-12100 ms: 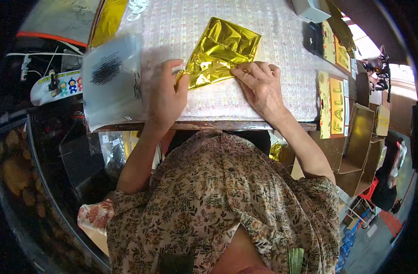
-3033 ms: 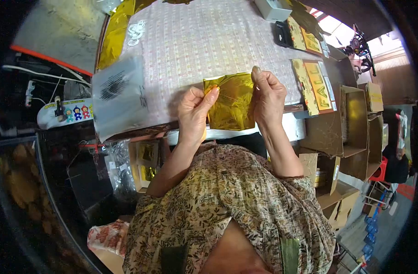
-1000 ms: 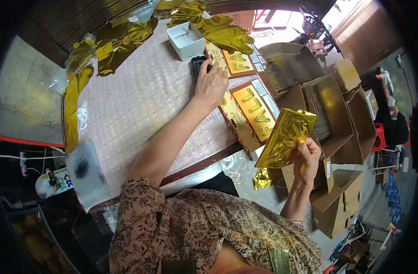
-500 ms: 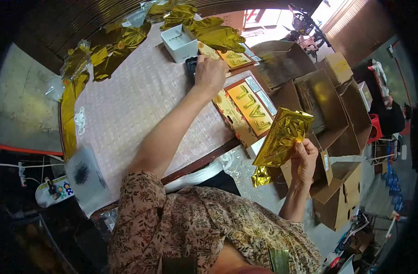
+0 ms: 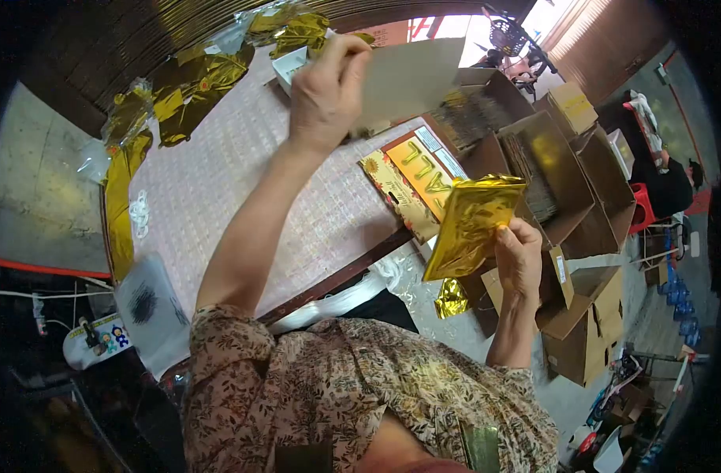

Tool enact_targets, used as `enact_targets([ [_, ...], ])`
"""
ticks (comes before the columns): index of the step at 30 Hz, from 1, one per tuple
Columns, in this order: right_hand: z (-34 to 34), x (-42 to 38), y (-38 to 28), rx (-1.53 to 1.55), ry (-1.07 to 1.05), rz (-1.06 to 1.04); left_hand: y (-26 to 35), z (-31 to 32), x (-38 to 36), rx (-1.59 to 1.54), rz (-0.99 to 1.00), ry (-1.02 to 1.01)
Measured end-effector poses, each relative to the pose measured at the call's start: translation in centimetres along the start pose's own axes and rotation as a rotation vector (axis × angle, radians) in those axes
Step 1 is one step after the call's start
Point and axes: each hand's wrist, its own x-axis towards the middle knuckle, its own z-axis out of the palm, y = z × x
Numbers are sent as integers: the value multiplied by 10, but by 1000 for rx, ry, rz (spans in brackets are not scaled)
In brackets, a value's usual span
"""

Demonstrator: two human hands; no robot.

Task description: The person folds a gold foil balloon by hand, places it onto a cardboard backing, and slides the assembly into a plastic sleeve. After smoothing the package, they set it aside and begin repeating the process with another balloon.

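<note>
Above the table, my left hand pinches the left end of a raised flat card, its plain grey-white side facing me. Gold foil folded into a flat packet is held between the thumb and fingers of my right hand, right of the table edge. Between my hands lies a printed card with gold balloon letters reading ALL, its lower end hidden by the foil. Partly behind my left hand stands a white plastic container.
Gold foil balloons lie along the table's far left edge. White string rests on the table. Open cardboard boxes stand at the right, with another carton lower down. Gold foil hangs below the packet.
My left hand has risen from the table beside the white container, now lifting a card whose plain side shows. My right hand has shifted slightly left with the foil, which has turned a little.
</note>
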Motion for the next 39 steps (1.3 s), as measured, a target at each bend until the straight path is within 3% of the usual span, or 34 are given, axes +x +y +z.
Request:
enact_targets([
  [3,46,13,-15,-140,-50,-172,-5,-37,0,-102,-99,-114],
  [4,44,18,-18,-125,-188,-125,-7,-48,-3,-190,-145,-196],
  [7,91,31,-24,-175,-156,-168,2,-77,-17,-190,-284,-309],
  [11,130,41,-10,-218,-201,-164,14,-104,-34,-347,-361,-313],
  [12,136,39,-8,-192,-179,-23,12,-110,-40,-342,-372,-300],
  [13,142,38,-6,-167,-158,117,6,-115,-46,-517,-424,-278],
  [15,148,38,7,-170,-176,51,3,-125,-63,-684,-468,-237],
  [17,153,36,17,-125,-179,37,15,-133,-95,-1186,-674,-72],
  [18,156,35,21,-128,-193,-17,0,-140,-122,-1267,-691,-205],
  [21,164,30,29,-165,-188,49,10,-130,-170,-1009,-640,-215],
  [28,199,20,36,-285,-236,117,13,-142,-202,-913,-717,-132],
  [30,218,14,36,-307,-206,26,13,-150,-207,-950,-722,-97],
  [37,237,12,52,-477,-310,51,10,-173,-226,-894,-726,-16],
  [39,247,14,64,-346,-209,-145,8,-179,-233,-885,-733,11],
])
